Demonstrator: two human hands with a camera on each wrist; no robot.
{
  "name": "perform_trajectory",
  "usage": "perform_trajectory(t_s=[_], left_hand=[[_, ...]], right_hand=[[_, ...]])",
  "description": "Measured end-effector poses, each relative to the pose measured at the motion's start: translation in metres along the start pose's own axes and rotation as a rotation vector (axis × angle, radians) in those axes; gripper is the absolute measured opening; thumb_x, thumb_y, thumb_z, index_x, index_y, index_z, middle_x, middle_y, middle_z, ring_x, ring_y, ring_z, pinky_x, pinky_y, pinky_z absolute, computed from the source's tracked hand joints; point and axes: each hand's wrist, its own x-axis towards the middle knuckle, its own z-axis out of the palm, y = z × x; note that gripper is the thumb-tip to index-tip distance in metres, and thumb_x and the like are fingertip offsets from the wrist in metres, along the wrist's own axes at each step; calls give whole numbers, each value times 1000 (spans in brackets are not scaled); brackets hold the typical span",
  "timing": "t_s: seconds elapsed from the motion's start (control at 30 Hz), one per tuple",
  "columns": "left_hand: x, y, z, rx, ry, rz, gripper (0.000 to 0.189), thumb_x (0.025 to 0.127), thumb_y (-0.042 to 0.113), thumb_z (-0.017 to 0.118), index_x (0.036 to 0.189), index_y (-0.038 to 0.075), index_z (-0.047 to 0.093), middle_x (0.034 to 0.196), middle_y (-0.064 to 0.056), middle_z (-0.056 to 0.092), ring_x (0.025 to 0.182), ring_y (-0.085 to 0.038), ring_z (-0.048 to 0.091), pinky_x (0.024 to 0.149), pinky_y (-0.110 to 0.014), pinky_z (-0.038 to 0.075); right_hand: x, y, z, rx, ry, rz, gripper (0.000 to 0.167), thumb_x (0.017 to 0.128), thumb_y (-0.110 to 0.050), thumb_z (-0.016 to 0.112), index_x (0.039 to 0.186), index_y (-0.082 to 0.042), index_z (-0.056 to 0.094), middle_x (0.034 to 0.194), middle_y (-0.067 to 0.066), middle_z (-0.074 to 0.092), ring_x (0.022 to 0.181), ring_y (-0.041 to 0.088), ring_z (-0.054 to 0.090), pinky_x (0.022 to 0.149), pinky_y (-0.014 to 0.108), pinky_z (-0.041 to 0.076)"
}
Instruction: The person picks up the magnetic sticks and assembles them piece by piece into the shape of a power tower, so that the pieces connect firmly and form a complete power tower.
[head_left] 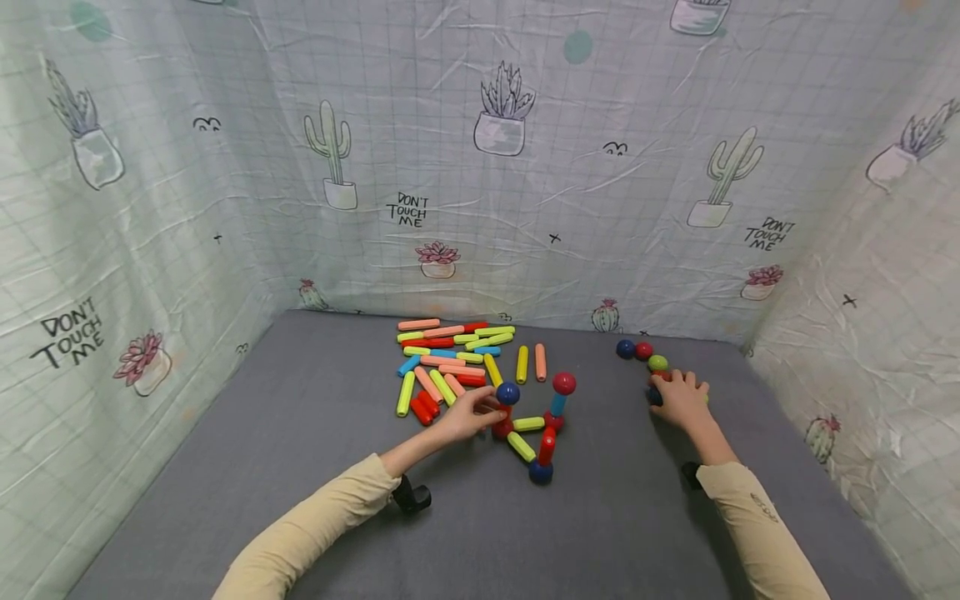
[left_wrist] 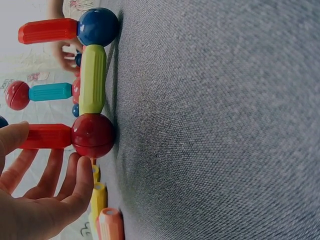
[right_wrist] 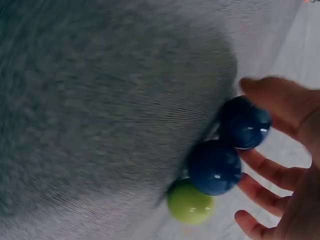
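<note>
In the head view, my left hand [head_left: 471, 414] is at the near left corner of a small frame of magnetic rods and balls. Its thumb and fingers hold an upright red rod [left_wrist: 47, 136], which stands on a dark red ball [left_wrist: 93, 135] and carries a blue ball [head_left: 507, 393]. Yellow-green rods [head_left: 521, 447] join the base balls; another red rod [head_left: 547, 446] and a blue rod [head_left: 558, 406] with a red ball on top rise there. My right hand [head_left: 682, 397] spreads over loose balls, its thumb and fingers about a dark blue ball [right_wrist: 245, 122]. Another blue ball [right_wrist: 215, 167] and a green ball [right_wrist: 191, 201] lie alongside.
Loose rods in several colours lie in a group [head_left: 442, 342] behind and left of the frame. A yellow rod [head_left: 522, 364] and a pink rod [head_left: 541, 362] lie apart. More balls [head_left: 626, 349] line up beyond my right hand. A printed curtain [head_left: 450, 175] surrounds the grey tabletop [head_left: 300, 433].
</note>
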Motion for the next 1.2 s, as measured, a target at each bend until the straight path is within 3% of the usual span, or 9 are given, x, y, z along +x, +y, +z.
perform_trajectory(t_s=[0.13,0.33,0.4,0.5,0.6,0.73,0.97,1.1,1.2], left_hand=[[0,0,-1,0,-4,-5,34,87,17,57,118,5,52,110,-19,59,95,-28,58,65,-34,52],[-1,0,0,-7,-2,-5,32,87,16,57,117,5,53,110,-19,59,93,-26,58,65,-36,52],[0,0,0,-17,-1,-4,31,87,14,56,117,4,53,110,-20,59,92,-28,58,66,-39,52],[0,1,0,-31,-5,-3,31,87,10,55,117,1,52,110,-23,58,93,-33,57,67,-45,51],[2,1,-1,-36,-7,-3,31,87,8,55,116,-1,52,110,-24,58,93,-34,57,68,-46,51],[1,0,-1,-9,-1,-21,31,87,13,56,116,3,53,109,-20,60,91,-27,58,67,-39,52],[1,-1,0,7,2,-43,32,87,16,57,116,5,54,110,-18,60,94,-26,58,67,-34,52],[0,2,-1,1,-3,-35,32,87,16,57,116,5,54,110,-19,59,94,-27,59,65,-33,52],[-1,4,-3,-14,-4,-35,31,87,15,57,115,4,54,110,-20,59,93,-28,59,64,-34,52]], right_hand=[[2,0,2,-23,11,-8,39,74,-16,69,110,-5,57,109,29,52,97,50,41,74,64,28],[-7,-33,-26,124,223,-77,39,78,-23,66,110,-5,53,105,21,57,93,41,45,72,55,29],[-13,-53,-43,233,312,-164,40,77,-23,68,109,-5,53,102,17,59,91,34,46,72,50,30],[-27,-85,-67,379,379,-381,38,73,-20,72,106,-7,57,99,9,61,88,23,46,73,42,34],[-41,-110,-78,422,340,-574,39,70,-19,74,105,-12,59,97,-1,61,87,12,45,74,35,38],[-54,-133,-75,353,255,-683,40,70,-24,75,106,-17,60,96,-8,61,89,6,45,75,32,41],[-58,-147,-54,263,200,-741,42,74,-29,71,111,-14,58,100,-5,62,96,12,51,81,35,46],[-55,-141,-48,418,208,-728,42,76,-27,70,114,-16,56,105,-4,59,95,9,51,79,31,47],[-51,-133,-41,573,251,-667,29,79,-18,67,107,-13,58,99,-3,59,87,6,52,72,27,48]])
